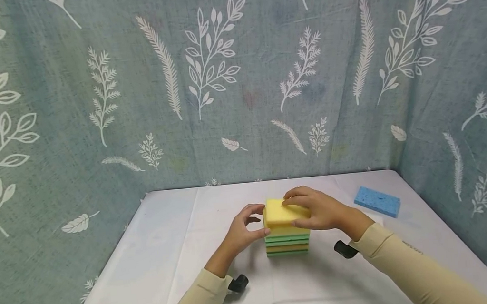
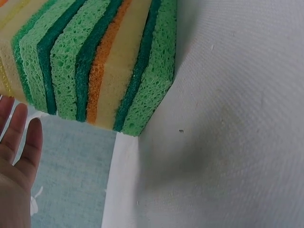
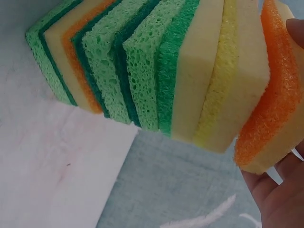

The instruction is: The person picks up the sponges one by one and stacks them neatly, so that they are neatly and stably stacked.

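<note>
A stack of sponges (image 1: 288, 245) stands on the white table, its layers green, pale yellow and orange in the wrist views. Over its top, my right hand (image 1: 316, 208) grips a pale yellow sponge with an orange scouring side (image 3: 270, 123) between thumb and fingers. That sponge tilts, and a gap shows under one end in the right wrist view. My left hand (image 1: 243, 230) is at the stack's left side near the upper layers, thumb and fingers spread apart. Its fingers look fairly straight in the left wrist view; whether they touch the stack is unclear.
A blue sponge (image 1: 377, 201) lies flat at the back right of the table (image 1: 150, 274), beyond my right forearm. Blue-green leaf-patterned cloth (image 1: 258, 122) hangs behind the table and along both sides. A black wrist camera (image 1: 238, 284) juts from my left sleeve.
</note>
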`<action>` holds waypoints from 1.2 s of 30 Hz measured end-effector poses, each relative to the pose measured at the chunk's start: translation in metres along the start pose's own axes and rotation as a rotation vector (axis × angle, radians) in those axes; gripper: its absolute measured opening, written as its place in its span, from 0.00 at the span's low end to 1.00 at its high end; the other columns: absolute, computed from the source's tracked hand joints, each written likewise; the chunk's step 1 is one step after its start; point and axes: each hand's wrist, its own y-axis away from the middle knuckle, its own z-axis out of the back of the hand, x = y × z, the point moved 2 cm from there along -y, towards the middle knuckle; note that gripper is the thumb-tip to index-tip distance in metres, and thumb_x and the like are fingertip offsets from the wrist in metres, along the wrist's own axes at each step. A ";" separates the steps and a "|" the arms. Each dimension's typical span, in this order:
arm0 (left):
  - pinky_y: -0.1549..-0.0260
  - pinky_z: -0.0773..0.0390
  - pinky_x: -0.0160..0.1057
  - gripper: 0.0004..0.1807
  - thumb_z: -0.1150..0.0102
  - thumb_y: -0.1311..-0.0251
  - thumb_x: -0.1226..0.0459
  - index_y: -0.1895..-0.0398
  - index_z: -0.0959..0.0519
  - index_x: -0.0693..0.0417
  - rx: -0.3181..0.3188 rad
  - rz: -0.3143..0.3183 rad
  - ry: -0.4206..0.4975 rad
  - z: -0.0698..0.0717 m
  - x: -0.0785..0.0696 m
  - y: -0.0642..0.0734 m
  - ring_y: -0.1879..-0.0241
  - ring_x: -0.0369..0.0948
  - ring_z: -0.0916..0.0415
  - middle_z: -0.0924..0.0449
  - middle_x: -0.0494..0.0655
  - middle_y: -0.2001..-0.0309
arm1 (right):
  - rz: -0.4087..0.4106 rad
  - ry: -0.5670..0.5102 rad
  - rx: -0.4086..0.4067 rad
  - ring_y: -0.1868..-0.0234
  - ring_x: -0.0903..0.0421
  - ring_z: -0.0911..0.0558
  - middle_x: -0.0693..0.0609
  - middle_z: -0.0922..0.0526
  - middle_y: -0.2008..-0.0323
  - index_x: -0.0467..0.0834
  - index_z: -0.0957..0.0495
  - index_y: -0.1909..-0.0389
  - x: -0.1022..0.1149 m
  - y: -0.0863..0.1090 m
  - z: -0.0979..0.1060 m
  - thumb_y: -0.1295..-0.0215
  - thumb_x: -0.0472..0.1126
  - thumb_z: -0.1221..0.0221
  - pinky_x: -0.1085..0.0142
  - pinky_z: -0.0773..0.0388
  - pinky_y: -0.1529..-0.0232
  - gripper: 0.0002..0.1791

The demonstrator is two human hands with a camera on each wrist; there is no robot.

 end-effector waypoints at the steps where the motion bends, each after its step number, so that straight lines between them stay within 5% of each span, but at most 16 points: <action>1: 0.48 0.27 0.57 0.32 0.28 0.48 0.64 0.38 0.28 0.60 0.001 0.005 0.003 0.000 0.000 0.000 0.45 0.51 0.29 0.26 0.50 0.45 | -0.003 -0.001 0.002 0.42 0.52 0.27 0.52 0.25 0.43 0.46 0.21 0.45 0.000 0.000 -0.001 0.41 0.49 0.33 0.53 0.25 0.46 0.23; 28: 0.49 0.27 0.59 0.31 0.28 0.48 0.66 0.40 0.27 0.61 -0.001 -0.016 0.004 0.000 0.001 -0.001 0.46 0.45 0.28 0.24 0.50 0.47 | -0.002 0.003 0.002 0.41 0.53 0.28 0.52 0.25 0.43 0.47 0.20 0.46 0.002 -0.004 -0.008 0.42 0.50 0.33 0.53 0.26 0.45 0.23; 36: 0.47 0.27 0.57 0.30 0.28 0.48 0.66 0.41 0.26 0.60 0.003 0.012 0.013 0.000 0.001 -0.001 0.46 0.45 0.28 0.25 0.50 0.47 | -0.073 -0.036 0.049 0.39 0.50 0.30 0.50 0.30 0.37 0.48 0.24 0.39 -0.003 0.004 -0.004 0.43 0.57 0.33 0.50 0.27 0.45 0.32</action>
